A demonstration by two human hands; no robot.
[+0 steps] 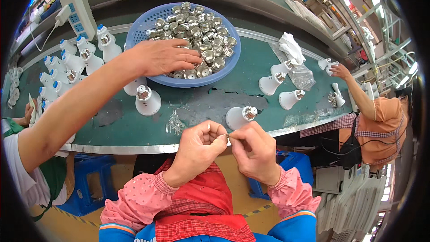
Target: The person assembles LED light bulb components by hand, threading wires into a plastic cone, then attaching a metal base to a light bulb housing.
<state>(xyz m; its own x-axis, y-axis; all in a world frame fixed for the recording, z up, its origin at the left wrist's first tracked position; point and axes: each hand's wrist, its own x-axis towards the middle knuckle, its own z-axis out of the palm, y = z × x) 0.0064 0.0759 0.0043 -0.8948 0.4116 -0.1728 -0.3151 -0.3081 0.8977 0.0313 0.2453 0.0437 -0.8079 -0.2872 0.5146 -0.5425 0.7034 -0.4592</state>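
My left hand [199,150] and my right hand [256,151] meet at the table's front edge, thumbs and forefingers pinched together. Between the fingertips is something small and dark, too tiny to name. Just beyond my right hand a white bulb [235,118] lies tilted, its metal screw cap pointing right. A small heap of thin metal pins [174,123] lies beyond my left hand. Another white bulb [148,104] stands cap-up further left. At the back, a blue plastic basket [197,80] holds many silvery screw caps [208,56].
A co-worker's arm [89,94] reaches from the left over the basket. Many bulbs [74,62] stand at the left, near a power strip [77,13]. More bulbs [270,84] and a plastic bag [302,77] lie right. Another person's hand [341,71] touches bulbs at far right.
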